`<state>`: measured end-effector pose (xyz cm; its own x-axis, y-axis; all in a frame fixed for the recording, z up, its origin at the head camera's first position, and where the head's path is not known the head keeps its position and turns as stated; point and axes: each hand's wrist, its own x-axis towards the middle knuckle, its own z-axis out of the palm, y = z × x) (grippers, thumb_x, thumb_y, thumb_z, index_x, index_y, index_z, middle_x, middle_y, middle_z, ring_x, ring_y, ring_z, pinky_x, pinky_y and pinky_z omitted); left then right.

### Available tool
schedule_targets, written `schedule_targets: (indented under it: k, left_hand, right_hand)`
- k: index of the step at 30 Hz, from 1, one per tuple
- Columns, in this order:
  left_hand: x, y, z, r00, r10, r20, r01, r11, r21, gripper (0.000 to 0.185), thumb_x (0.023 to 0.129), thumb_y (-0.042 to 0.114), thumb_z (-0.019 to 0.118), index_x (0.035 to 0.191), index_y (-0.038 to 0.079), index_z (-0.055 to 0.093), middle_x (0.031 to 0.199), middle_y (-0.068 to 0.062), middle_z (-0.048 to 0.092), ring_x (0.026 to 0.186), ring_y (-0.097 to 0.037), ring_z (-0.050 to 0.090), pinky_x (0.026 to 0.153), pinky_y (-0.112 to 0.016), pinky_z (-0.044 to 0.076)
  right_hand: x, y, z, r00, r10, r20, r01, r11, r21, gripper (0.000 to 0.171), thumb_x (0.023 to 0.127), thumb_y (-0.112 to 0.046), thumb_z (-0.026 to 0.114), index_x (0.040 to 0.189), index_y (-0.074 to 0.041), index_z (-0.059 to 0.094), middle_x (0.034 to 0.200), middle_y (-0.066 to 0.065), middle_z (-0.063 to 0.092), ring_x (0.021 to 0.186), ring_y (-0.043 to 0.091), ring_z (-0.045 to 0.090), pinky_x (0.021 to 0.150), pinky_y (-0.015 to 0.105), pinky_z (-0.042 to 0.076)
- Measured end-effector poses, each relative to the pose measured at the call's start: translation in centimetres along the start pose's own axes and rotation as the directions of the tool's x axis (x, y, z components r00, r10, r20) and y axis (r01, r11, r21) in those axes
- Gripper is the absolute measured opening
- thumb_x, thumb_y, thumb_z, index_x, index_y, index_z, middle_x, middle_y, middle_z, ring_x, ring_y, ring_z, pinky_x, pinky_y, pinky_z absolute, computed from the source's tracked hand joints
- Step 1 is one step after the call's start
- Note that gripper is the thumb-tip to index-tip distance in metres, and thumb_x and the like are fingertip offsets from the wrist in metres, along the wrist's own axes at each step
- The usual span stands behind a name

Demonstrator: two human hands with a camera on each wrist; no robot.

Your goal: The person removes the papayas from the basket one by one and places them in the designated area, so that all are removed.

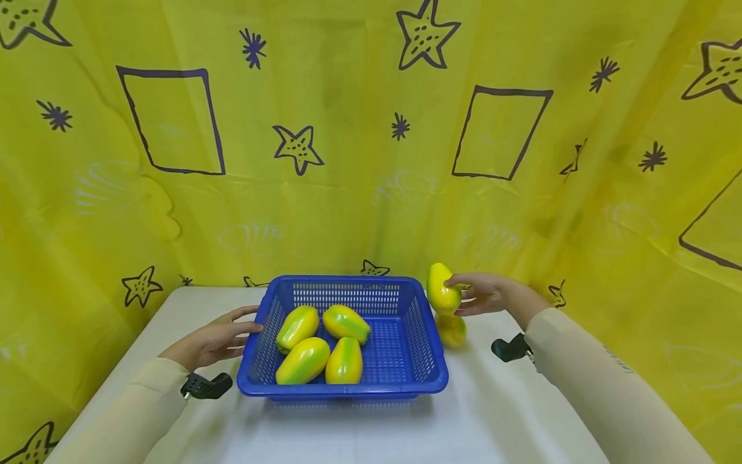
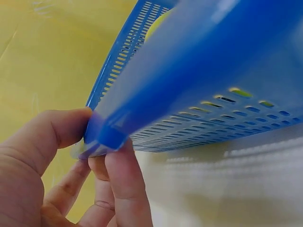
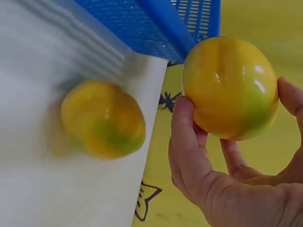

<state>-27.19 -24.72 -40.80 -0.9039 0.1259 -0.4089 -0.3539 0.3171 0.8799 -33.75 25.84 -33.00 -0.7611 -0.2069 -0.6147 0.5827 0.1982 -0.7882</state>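
Note:
A blue plastic basket (image 1: pixel 385 390) stands on the table with several yellow-green papayas (image 1: pixel 303 361) lying in its left and middle part. My left hand (image 1: pixel 223 338) pinches the basket's left rim between thumb and fingers, as the left wrist view shows up close. Beside the right rim, my right hand (image 1: pixel 484 293) grips a papaya (image 3: pixel 229 90) by its sides and holds it raised above the table. Below it, another papaya (image 3: pixel 102 120) rests on the table just right of the basket, partly covered by the held one in the head view.
The white table (image 1: pixel 493 412) extends in front of the basket and to both sides. Behind it and along both sides hangs a yellow curtain (image 1: pixel 348 212) printed with stars and frames. The basket's right part shows bare blue floor (image 1: pixel 390 348).

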Motion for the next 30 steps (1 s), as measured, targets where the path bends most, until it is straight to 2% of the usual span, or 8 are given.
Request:
schedule_targets:
  k: [14,24,30]
  left_hand:
    - [0.2,-0.1,-0.2,1.000,-0.018,-0.011,0.018,1.000,0.000,0.087,0.093,0.029,0.068,0.158,0.012,0.013,0.145,-0.026,0.044,0.116,-0.036,0.059,0.089,-0.040,0.057]
    - [0.0,-0.3,-0.2,1.000,-0.010,-0.006,0.010,1.000,-0.016,0.087,0.093,0.029,0.068,0.158,0.012,0.013,0.145,-0.026,0.044,0.114,-0.033,0.061,0.088,-0.038,0.058]
    - [0.1,-0.4,-0.2,1.000,0.000,-0.003,0.000,1.000,-0.015,0.086,0.093,0.029,0.068,0.157,0.012,0.014,0.139,-0.023,0.051,0.105,-0.025,0.065,0.087,-0.036,0.058]
  right_hand:
    - [-0.5,1.6,-2.7,0.995,0.003,-0.096,0.000,1.000,0.027,0.077,0.092,-0.027,0.067,0.147,-0.004,0.018,0.144,0.024,0.030,0.117,0.034,0.051,0.108,0.042,0.042]
    - [-1.0,3.0,-5.2,0.992,0.038,-0.123,-0.037,0.999,0.012,0.086,0.093,-0.030,0.064,0.151,0.000,0.008,0.148,0.028,0.023,0.101,0.029,0.059,0.099,0.036,0.051]
    - [-0.8,4.2,-6.5,0.988,0.045,-0.146,-0.047,0.999,-0.005,0.088,0.093,-0.030,0.064,0.152,0.001,0.006,0.149,0.031,0.019,0.097,0.028,0.060,0.097,0.034,0.053]
